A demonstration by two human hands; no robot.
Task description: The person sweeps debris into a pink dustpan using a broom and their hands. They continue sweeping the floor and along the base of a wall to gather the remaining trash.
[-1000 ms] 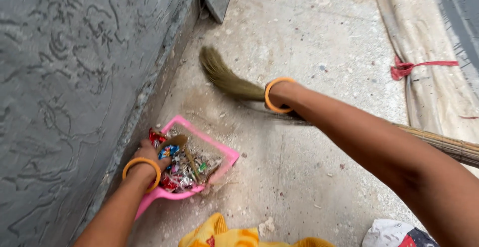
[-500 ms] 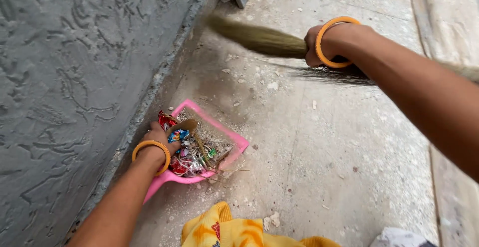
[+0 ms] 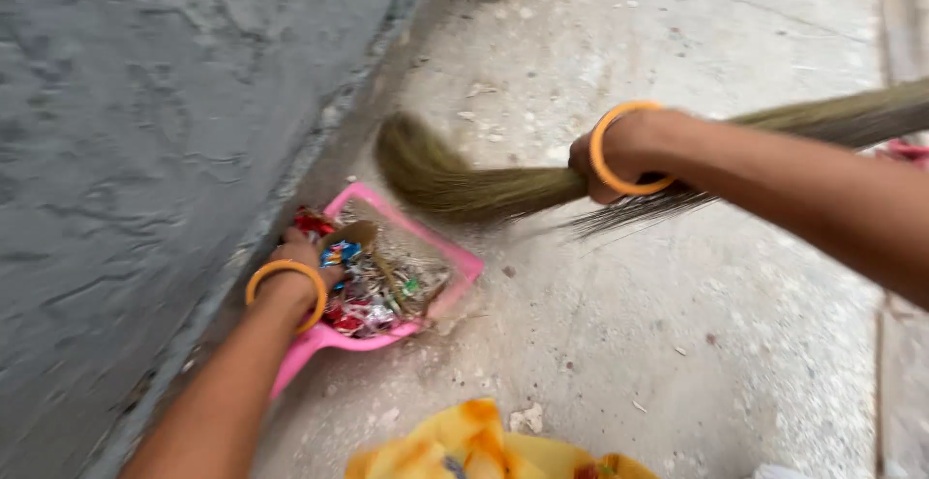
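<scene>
Broom (image 3: 455, 184) swung down toward dustpan (image 3: 455, 261) — right hand (image 3: 605, 160) gripping it, left hand (image 3: 300, 261) pressing litter (image 3: 377, 290).

A rough grey textured plaster wall (image 3: 145, 150) fills the view from seven to eleven o'clock. A pale, dusty concrete floor (image 3: 677, 344), speckled with grit and small chips, spreads from twelve to five o'clock under soft, even daylight.

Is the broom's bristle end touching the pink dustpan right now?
Cannot tell. In the head view the broom tip curls right beside the dustpan far rim, but motion blur hides any contact or gap.
</scene>
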